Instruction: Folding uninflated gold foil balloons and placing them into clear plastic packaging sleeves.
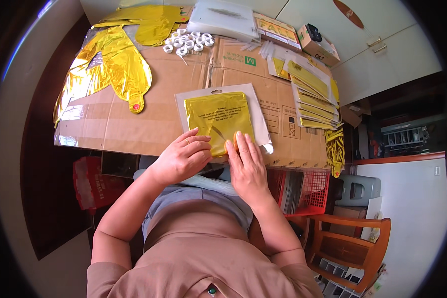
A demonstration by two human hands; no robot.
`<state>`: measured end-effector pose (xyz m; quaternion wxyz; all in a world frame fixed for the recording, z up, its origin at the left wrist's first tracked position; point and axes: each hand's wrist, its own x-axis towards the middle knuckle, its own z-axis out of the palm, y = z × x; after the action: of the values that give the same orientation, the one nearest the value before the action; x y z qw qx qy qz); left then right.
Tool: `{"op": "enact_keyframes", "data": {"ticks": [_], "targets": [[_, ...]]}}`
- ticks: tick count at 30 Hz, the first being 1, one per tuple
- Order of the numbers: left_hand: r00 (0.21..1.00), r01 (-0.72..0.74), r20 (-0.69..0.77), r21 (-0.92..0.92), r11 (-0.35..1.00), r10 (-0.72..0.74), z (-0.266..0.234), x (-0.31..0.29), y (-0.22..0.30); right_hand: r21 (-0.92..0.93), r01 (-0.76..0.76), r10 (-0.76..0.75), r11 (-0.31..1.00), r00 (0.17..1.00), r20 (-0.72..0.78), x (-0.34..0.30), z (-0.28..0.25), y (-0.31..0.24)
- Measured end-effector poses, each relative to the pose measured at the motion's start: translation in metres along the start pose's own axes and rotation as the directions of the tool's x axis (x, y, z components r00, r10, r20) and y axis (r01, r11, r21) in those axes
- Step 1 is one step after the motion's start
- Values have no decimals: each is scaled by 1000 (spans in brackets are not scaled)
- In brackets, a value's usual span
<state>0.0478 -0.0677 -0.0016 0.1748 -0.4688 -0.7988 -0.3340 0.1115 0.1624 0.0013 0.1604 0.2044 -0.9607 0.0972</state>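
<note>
A folded gold foil balloon (216, 107) lies in a clear plastic bag with a white backing card (258, 109), on the cardboard near me. My left hand (186, 154), a ring on one finger, is at its lower left corner. Those fingers are bent and the thumb is hidden, so what they hold, if anything, does not show. My right hand (247, 171) lies with fingers stretched out over the bag's lower right part. A small orange patch shows by its fingers; I cannot make out what it is.
Flattened cardboard (174, 74) covers the table. Loose gold foil balloons (129, 69) lie at the left, white ribbon rolls (188, 40) at the back, clear bags (223, 20) behind them. Packed gold packets (313, 94) are stacked at the right. A red basket (315, 191) stands below the near edge.
</note>
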Motion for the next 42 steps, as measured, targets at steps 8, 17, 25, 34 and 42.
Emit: {"op": "enact_keyframes", "data": {"ticks": [8,17,25,34,42], "targets": [[998,31,-57,20,999,-30,2,1,3,32,-7,7,999,1000,-6,0,-4,4],[993,88,-81,7,996,-87,2,3,6,193,5,8,981,998,-65,4,-16,7],[987,133,-94,-4,991,-132,3,2,4,152,146,-145,977,989,-21,8,-27,28],[972,203,-98,-100,974,-212,2,3,0,-59,342,-346,938,933,-97,32,-23,32],[971,223,-67,-117,968,-231,-5,3,-3,-99,389,-400,916,904,-152,35,-14,30]]}}
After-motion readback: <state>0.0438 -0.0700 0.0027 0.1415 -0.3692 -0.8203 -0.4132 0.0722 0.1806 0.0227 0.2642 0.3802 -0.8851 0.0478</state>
